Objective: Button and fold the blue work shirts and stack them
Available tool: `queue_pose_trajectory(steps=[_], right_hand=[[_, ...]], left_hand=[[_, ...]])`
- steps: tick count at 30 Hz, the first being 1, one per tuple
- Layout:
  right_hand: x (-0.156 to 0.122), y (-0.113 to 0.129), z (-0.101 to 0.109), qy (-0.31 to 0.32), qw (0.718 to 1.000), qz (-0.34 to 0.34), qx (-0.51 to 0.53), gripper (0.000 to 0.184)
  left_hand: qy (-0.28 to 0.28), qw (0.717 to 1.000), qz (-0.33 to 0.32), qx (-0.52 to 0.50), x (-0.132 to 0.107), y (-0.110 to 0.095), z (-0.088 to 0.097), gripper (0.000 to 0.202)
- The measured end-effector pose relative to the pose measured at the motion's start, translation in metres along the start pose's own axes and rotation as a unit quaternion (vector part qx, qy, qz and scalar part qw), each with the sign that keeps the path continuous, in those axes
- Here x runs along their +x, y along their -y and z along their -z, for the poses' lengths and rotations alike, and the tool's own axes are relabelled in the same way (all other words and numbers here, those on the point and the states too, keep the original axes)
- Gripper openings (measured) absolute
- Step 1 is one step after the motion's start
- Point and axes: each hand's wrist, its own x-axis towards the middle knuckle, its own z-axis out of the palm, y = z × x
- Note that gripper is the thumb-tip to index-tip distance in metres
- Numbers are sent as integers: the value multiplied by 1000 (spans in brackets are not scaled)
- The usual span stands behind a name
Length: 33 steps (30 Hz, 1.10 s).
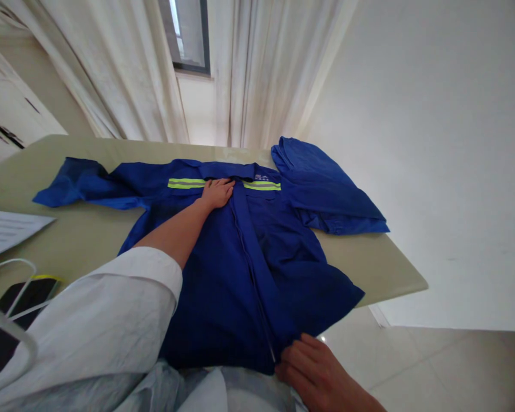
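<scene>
A blue work jacket [223, 257] with yellow reflective stripes lies face up on a beige table [86, 234], sleeves spread to both sides. My left hand [217, 193] rests flat on the chest just below the collar, fingers stretched out beside the front placket. My right hand [313, 369] is at the jacket's bottom hem near the table's front edge, its fingers curled and pinching the lower end of the zipper strip.
A sheet of paper [8, 229] lies at the left edge. A white hanger [8, 320] and a dark object with a yellow edge [34, 289] sit at the lower left. White curtains [249, 68] hang behind the table. Pale floor lies to the right.
</scene>
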Motion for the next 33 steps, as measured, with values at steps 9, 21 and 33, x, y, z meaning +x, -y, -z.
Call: queue_pose_trajectory(steps=[9, 21, 33], right_hand=[[-22, 2, -35, -141, 977, -123, 104, 18], [30, 1, 4, -276, 922, -187, 197, 20], [46, -10, 6, -293, 937, -68, 177, 27]], left_hand=[[-100, 994, 15, -48, -29, -53, 36, 50], [-78, 931, -311, -176, -316, -169, 78, 35], [-225, 907, -324, -148, -318, -155, 79, 26]])
